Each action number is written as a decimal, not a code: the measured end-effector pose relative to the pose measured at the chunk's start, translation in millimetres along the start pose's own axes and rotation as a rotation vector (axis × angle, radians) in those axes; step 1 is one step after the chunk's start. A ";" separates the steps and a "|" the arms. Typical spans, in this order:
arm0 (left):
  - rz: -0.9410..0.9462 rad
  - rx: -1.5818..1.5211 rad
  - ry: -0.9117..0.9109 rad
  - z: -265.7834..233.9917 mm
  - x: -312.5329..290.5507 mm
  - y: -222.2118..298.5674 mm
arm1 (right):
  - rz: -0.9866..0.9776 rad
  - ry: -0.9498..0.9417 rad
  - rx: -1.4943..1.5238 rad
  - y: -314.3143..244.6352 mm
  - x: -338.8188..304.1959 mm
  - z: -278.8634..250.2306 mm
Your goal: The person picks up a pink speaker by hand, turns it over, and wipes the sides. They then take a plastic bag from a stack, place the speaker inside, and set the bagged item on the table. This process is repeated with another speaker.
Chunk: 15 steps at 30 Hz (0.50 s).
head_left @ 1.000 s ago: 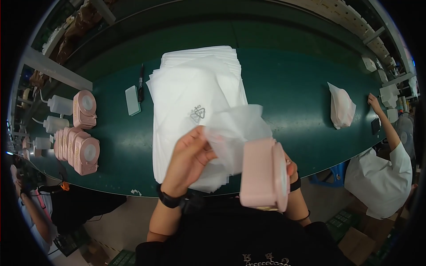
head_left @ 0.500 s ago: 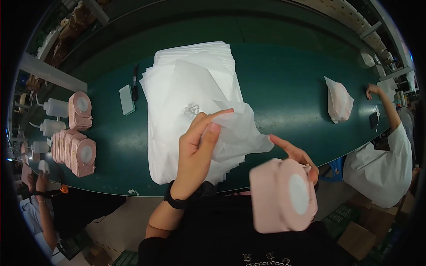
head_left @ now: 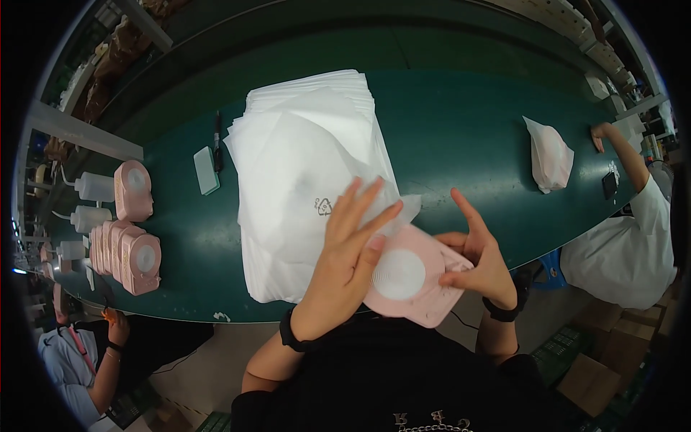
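My right hand [head_left: 484,268] grips a pink rounded case [head_left: 432,302] by its right end, thumb on the face and index finger stretched out. A round, ridged white disc shows on the case's upper side. My left hand [head_left: 345,266] has its fingers stretched and spread over the near right edge of a white translucent bag [head_left: 288,201], its thumb close beside the case. Whether the left fingertips are inside the bag's mouth, I cannot tell. Beneath lies a thick stack of similar white bags [head_left: 248,252].
At left stand several pink cases [head_left: 140,263] and white bottles [head_left: 93,187]. A pale green block [head_left: 206,171] lies beside a black pen [head_left: 217,140]. A bagged pink item [head_left: 551,160] rests at right, near another person's hand [head_left: 601,137]. Another person sits lower left.
The case has moved up and left, from in front of my body to the bag's near right edge. My left fingers have gone from pinching the bag to spreading; the bag lies flatter.
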<state>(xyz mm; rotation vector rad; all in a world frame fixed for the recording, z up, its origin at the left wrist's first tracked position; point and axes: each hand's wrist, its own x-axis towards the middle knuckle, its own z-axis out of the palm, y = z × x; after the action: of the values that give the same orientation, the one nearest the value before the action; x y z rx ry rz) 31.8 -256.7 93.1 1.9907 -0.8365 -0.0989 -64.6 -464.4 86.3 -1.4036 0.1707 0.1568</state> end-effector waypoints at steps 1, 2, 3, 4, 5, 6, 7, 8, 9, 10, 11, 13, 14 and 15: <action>-0.013 -0.112 -0.086 1.9 -3.0 2.6 | 0.022 0.076 0.077 5.8 5.4 -3.4; -0.026 -0.223 -0.170 4.0 -5.1 4.1 | 0.043 0.151 0.152 12.8 12.0 -7.5; -0.024 -0.224 -0.171 5.7 -7.0 5.4 | 0.063 0.225 0.228 18.0 15.4 -9.9; 0.025 -0.086 -0.174 7.2 -9.2 6.6 | 0.061 0.227 0.227 21.9 15.6 -9.5; 0.069 0.056 -0.172 8.0 -10.8 7.2 | 0.006 0.223 0.227 26.1 17.1 -7.2; 0.114 0.199 -0.170 9.0 -11.0 7.8 | -0.049 0.219 0.226 29.5 17.9 -3.9; 0.113 0.201 -0.166 10.0 -8.8 8.0 | -0.104 0.215 0.226 31.2 18.1 -0.9; 0.141 0.241 -0.145 11.3 -4.9 7.8 | -0.106 0.211 0.225 31.6 17.4 2.1; 0.169 0.279 -0.125 13.0 -0.7 7.9 | -0.200 0.196 0.096 31.5 16.0 5.5; 0.196 0.318 -0.107 13.8 0.5 8.2 | -0.292 0.182 -0.031 31.9 14.3 10.3; 0.195 0.320 -0.108 17.1 -1.4 8.7 | -0.383 0.168 -0.159 32.2 13.8 13.1; 0.264 0.219 -0.133 28.8 -11.2 11.3 | -0.353 0.231 -0.046 29.7 20.9 11.9; 0.299 0.168 -0.146 30.7 -15.6 12.1 | -0.321 0.295 0.068 28.3 26.1 10.8; 0.300 0.168 -0.145 31.0 -16.2 11.1 | -0.290 0.362 0.181 28.0 30.1 8.9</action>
<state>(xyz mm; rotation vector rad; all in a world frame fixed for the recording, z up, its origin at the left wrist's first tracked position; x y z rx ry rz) 1.7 -273.5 80.6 2.0053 -1.2637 0.0017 -40.8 -450.9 54.4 -1.2511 0.2703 -0.3478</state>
